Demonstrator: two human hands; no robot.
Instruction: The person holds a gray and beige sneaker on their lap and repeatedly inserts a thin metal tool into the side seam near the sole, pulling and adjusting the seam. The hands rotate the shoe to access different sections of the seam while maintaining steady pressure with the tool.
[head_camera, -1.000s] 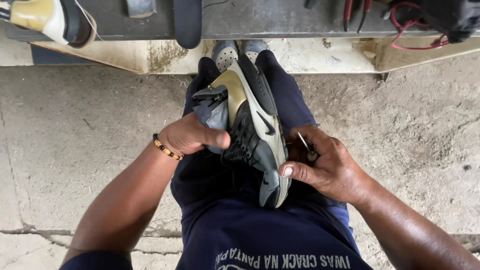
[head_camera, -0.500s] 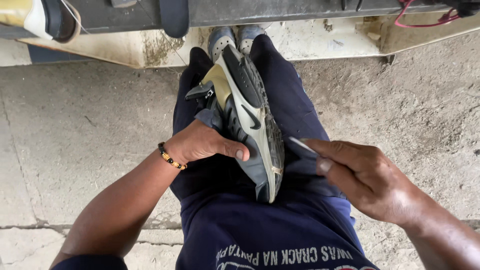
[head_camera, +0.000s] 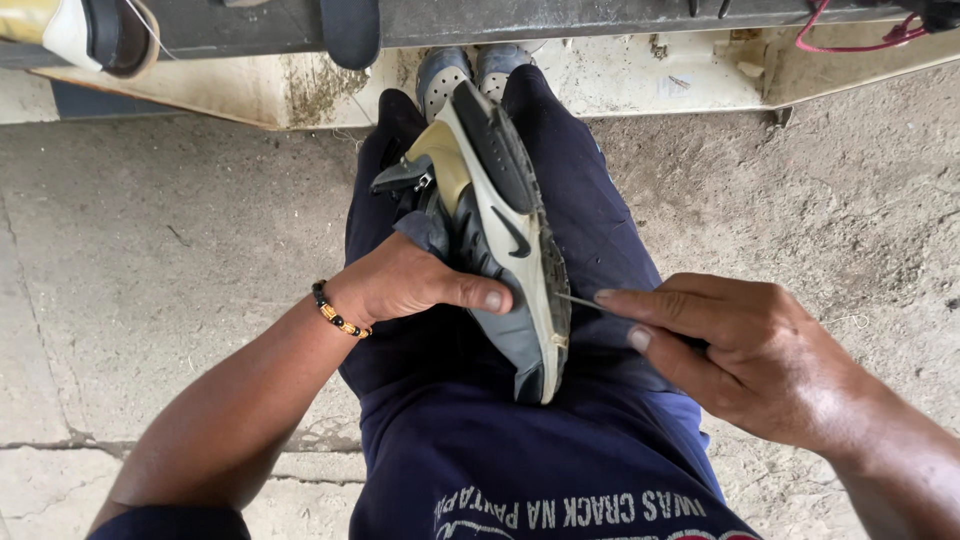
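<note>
A grey-and-cream sneaker (head_camera: 495, 235) lies sole-edge up on the person's lap, under the left hand (head_camera: 405, 285), which clasps its upper. Just beside its sole, the right hand (head_camera: 745, 350) pinches a thin needle (head_camera: 578, 299).

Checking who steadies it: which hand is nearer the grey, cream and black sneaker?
Left. The left hand grips the grey, cream and black sneaker on the lap; the right hand sits just off its sole edge, pinching a thin needle.
</note>
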